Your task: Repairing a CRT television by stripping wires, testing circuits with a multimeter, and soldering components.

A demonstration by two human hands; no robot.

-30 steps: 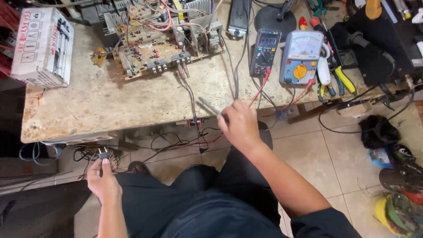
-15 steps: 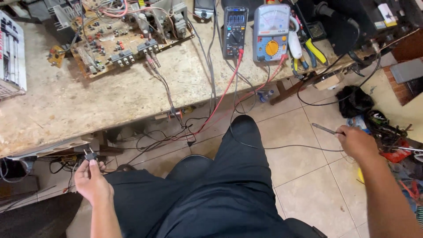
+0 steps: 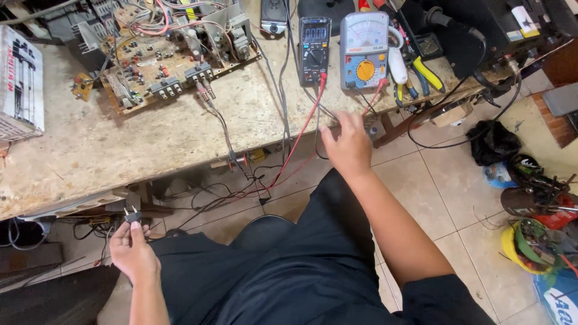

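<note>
My left hand is low at the left, over my lap, pinching a small black component with metal prongs between thumb and fingers. My right hand rests back-up at the front edge of the worn workbench, its fingers touching the red and black test leads. Those leads run up to a black digital multimeter and a blue-grey analog multimeter. Whether the right hand grips anything is hidden by its back. A bare circuit board with many wires lies at the bench's rear left.
Yellow-handled pliers and other tools lie right of the meters. A white box sits at the bench's left end. Cables hang under the bench. A black bag and cluttered parts lie on the tiled floor at right.
My right hand went from the bench out to the right over the floor with a thin metal tool, then came back to the bench edge by the leads. The left hand stayed put.
</note>
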